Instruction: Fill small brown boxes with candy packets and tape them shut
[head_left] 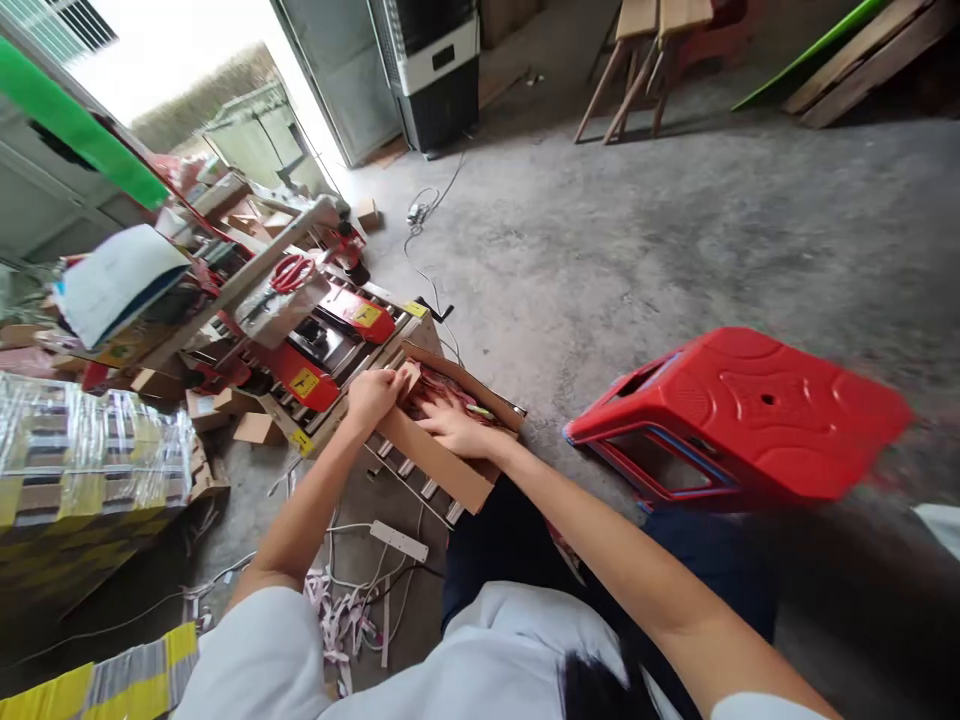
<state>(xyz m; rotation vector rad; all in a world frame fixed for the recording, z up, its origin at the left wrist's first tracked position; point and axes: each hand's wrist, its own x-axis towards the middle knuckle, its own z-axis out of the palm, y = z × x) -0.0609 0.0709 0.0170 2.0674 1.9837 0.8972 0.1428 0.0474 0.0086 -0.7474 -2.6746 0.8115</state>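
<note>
Where the grey concrete floor (675,230) opens out: a red plastic stool (772,400) with a moulded seat stands to the right, apart from the box.
Machine: just beyond the box sits a roller-bed machine (307,382) with red blocks bearing yellow labels, blocking the way ahead on the left.
Left side: a plastic-wrapped stack of cartons (90,490) stands well apart from the hands.
Floor clutter: a white power strip (400,541) and pale pink paper strips (341,615) lie below the rollers, among loose cables.
Far wall: a black-and-white upright appliance (439,75) stands near the doorway.
Box: an open brown cardboard box (439,462) rests on the metal rollers before the person, reddish packed contents (480,405) inside.
Left hand (373,398): fingers closed on the box's upper edge.
Right hand (456,430): reaches inside, fingers extended over the contents and touching them; whether they pinch anything, I cannot tell.
</note>
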